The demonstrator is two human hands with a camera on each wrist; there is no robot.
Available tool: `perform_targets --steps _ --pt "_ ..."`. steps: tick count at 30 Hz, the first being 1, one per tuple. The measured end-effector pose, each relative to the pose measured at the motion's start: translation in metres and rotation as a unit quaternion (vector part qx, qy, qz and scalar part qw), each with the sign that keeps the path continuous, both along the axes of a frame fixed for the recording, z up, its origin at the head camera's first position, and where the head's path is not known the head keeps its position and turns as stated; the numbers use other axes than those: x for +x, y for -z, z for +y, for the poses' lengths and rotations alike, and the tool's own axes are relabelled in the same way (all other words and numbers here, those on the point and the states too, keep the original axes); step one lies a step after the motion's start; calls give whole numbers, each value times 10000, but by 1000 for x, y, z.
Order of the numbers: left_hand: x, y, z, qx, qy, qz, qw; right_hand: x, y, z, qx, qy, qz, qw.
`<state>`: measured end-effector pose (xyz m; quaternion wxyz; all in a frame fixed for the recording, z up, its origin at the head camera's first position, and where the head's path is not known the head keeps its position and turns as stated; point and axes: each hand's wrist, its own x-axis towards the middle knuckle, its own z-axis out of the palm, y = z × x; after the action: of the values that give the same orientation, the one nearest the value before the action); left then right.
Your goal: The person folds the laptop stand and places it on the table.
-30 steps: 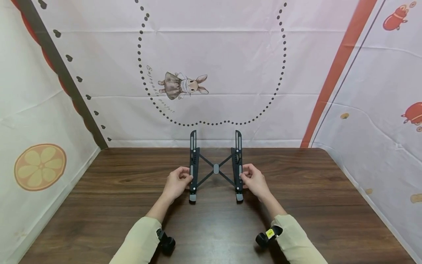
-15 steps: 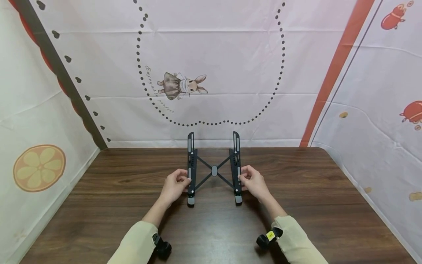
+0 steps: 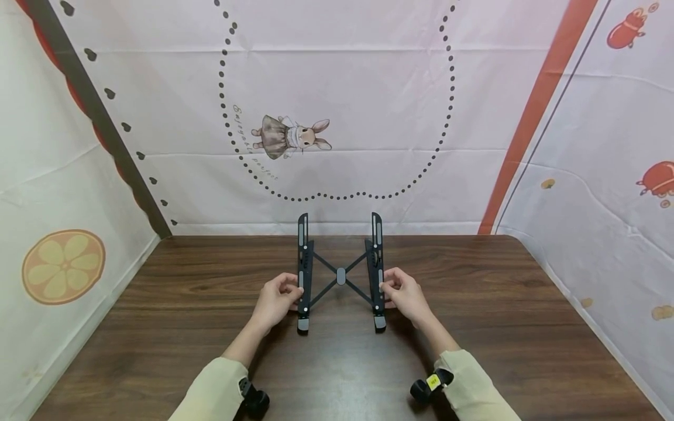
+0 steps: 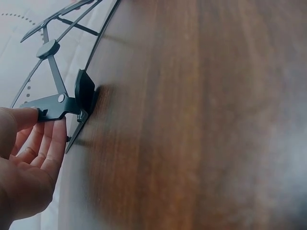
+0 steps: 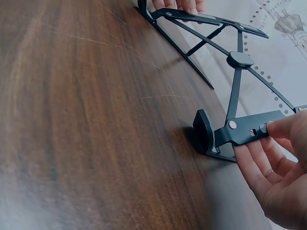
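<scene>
Together, left grip (image 3: 275, 299), right grip (image 3: 408, 296), pinching black stand (image 3: 341, 276)

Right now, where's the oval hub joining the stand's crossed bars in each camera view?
Head: the oval hub sits below the picture's center.
Left wrist: the oval hub is toward the upper left.
Right wrist: the oval hub is toward the upper right.
Shared landmark: the wooden table, lower in head, right side in left wrist, left side in right wrist.

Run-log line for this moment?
black stand: unfolded | left hand: pinches left rail | right hand: pinches right rail | wooden table: beneath
</scene>
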<state>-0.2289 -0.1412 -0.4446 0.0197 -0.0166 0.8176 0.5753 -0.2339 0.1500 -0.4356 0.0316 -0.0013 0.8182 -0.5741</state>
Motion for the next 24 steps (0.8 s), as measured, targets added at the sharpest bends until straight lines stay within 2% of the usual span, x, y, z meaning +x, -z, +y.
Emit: perform_targets --steps 12,24 --pt "7 1 -1 39 15 74 10000 7 0 -1 -105 65 -93 9999" --pt "8 -2 0 49 -81 46 9999 7 0 -3 -229 172 -130 9995"
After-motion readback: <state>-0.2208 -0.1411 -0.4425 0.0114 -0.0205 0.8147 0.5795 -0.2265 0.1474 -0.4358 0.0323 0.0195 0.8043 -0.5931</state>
